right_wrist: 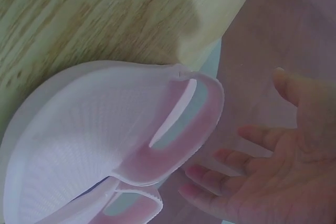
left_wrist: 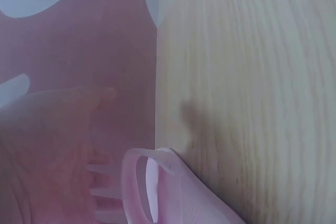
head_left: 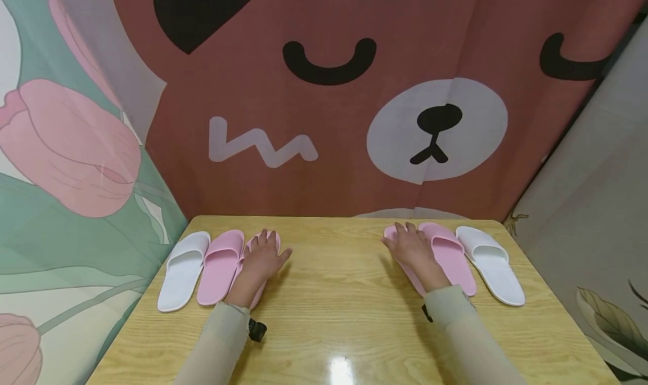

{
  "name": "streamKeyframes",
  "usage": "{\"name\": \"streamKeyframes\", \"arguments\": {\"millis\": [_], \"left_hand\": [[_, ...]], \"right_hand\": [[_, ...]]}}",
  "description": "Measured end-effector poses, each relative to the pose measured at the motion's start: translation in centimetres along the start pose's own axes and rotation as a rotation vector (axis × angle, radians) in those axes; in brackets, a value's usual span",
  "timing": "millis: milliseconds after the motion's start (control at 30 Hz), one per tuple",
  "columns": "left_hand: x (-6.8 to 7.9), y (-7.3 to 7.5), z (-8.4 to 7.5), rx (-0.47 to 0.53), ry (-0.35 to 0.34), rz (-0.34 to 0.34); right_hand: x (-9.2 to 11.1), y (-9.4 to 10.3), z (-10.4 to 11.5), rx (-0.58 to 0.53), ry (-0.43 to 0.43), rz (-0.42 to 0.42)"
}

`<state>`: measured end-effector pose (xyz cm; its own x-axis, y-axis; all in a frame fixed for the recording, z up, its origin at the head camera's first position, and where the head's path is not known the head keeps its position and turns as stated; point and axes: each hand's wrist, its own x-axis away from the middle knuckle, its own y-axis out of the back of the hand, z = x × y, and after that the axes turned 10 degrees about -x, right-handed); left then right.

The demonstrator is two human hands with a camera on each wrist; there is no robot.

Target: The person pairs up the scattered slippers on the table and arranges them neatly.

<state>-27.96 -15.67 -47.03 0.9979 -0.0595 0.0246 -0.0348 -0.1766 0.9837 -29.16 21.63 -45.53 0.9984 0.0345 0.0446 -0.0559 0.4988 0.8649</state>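
My left hand hovers with spread fingers over a pink slipper, partly hiding it. To its left lie another pink slipper and a white slipper. On the other side, my right hand, fingers extended, is above a pink slipper. Beyond that come a second pink slipper and a white slipper. The right wrist view shows a gap between the right hand and the pink slipper. Neither hand grips anything.
The slippers lie toe-away on a wooden table, in one group at each side. A brown bear-print curtain hangs behind it, with a tulip-print curtain left and a pale curtain right.
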Motion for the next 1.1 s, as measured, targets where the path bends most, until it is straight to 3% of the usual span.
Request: {"name": "streamKeyframes", "arguments": {"millis": [533, 1100], "left_hand": [[-0.3, -0.5, 0.5, 0.011, 0.056, 0.048], [-0.5, -0.7, 1.1, -0.024, 0.126, 0.052]], "right_hand": [[-1.2, 0.4, -0.5, -0.005, -0.028, 0.043], [-2.4, 0.4, -0.8, 0.018, -0.065, 0.111]]}}
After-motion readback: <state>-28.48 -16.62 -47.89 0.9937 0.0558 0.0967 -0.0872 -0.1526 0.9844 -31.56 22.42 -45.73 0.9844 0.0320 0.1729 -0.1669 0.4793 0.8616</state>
